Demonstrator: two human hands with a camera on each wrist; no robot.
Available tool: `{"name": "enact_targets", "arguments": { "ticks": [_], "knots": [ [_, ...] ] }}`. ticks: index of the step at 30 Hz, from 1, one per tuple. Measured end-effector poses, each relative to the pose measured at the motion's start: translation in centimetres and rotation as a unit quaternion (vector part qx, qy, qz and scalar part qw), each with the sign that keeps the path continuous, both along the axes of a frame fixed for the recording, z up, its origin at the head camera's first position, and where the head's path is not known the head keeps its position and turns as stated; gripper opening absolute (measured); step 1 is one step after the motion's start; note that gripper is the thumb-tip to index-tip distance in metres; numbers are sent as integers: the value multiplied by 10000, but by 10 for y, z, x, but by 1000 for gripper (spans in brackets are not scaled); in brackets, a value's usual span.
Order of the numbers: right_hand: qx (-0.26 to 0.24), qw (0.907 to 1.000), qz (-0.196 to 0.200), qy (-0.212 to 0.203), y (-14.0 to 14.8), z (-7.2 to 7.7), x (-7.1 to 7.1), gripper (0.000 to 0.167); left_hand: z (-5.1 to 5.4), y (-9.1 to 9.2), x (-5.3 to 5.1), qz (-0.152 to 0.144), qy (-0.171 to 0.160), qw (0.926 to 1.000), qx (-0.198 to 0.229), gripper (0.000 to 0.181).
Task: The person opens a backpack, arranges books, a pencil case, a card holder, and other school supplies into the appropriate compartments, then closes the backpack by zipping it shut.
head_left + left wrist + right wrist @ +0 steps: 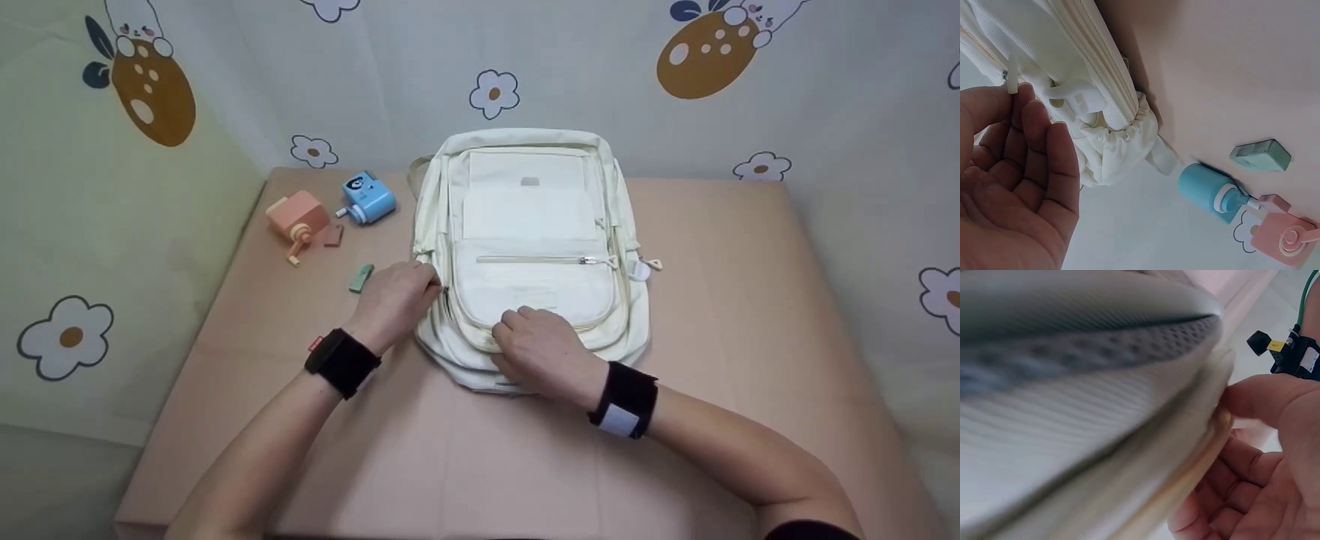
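A cream, ribbed-fabric bag (1044, 444), partly blurred, fills the left side, crossed by a dotted grey mesh strip (1089, 354). The right hand's grip (1275, 489) pinches its edge; beyond sits a black device (1297, 346) with a yellow label (1276, 345) and green cable (1303, 295).

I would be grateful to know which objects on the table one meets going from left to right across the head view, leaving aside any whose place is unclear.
Pink crank device → small pink block → blue crank device → white backpack.
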State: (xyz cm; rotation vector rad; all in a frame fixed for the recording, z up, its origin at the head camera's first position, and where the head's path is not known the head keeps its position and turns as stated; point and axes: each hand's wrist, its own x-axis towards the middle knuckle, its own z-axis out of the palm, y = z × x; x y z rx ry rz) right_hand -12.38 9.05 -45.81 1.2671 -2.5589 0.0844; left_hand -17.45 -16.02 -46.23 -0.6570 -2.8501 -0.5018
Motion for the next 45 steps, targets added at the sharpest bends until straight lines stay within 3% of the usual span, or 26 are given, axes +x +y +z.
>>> {"name": "enact_targets", "arguments": {
  "ticks": [6, 12, 19, 24, 35, 38, 45],
  "knots": [
    [473, 9987, 86, 165, -31, 12, -6, 30, -1, 0, 1, 127, -144, 9998, -14, 8],
    [1238, 9913, -306, 315, -51, 8, -6, 12, -3, -1, 0, 74, -207, 9997, 125, 10],
    [1664, 9836, -326, 613, -52, 2, -6, 7, 2, 0, -5, 45, -294, 9995, 57, 7],
    [1695, 9840, -305, 447, -51, 4, -8, 7, 7, 1, -18, 207, -326, 9990, -226, 9],
    [1520, 9866, -231, 541, -51, 0, -5, 9, 11, 0, -71, 990, -417, 9941, -161, 12],
    [1422, 9875, -193, 645, -50, -1, -4, 10, 9, -1, -77, 1030, -375, 9939, -100, 13],
    [1095, 9917, -37, 679, -35, -2, -2, 12, 6, 3, -78, 1013, -299, 9944, -103, 15]
  ]
}}
